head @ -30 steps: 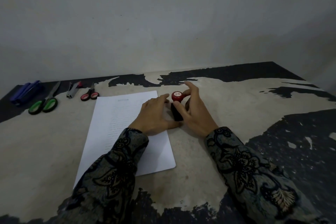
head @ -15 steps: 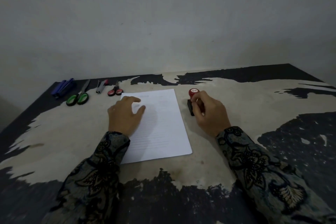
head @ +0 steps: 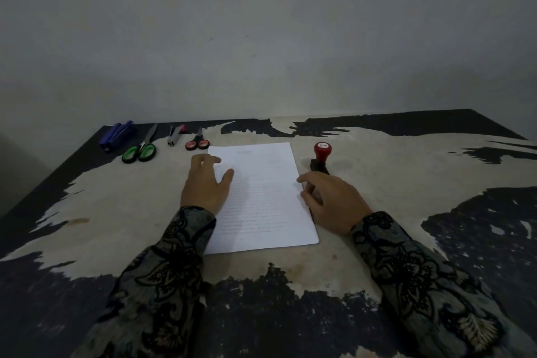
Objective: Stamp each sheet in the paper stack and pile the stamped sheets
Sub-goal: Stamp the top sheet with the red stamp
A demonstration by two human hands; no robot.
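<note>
At frame centre the paper (head: 261,197) lay flat on the bench (head: 406,171). The left hand (head: 205,183) rested on its upper-left part, fingers spread and relaxed. The right hand (head: 331,200) touched its right edge, fingers loosely curled, holding nothing. The stamp (head: 321,158) stood upright just right of the paper.

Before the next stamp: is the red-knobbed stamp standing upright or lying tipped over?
Upright: the red-knobbed stamp stands on its black base on the table, red knob on top, beside the white paper stack.

printed lines on paper sheet (head: 261,197), too faint to read
</note>
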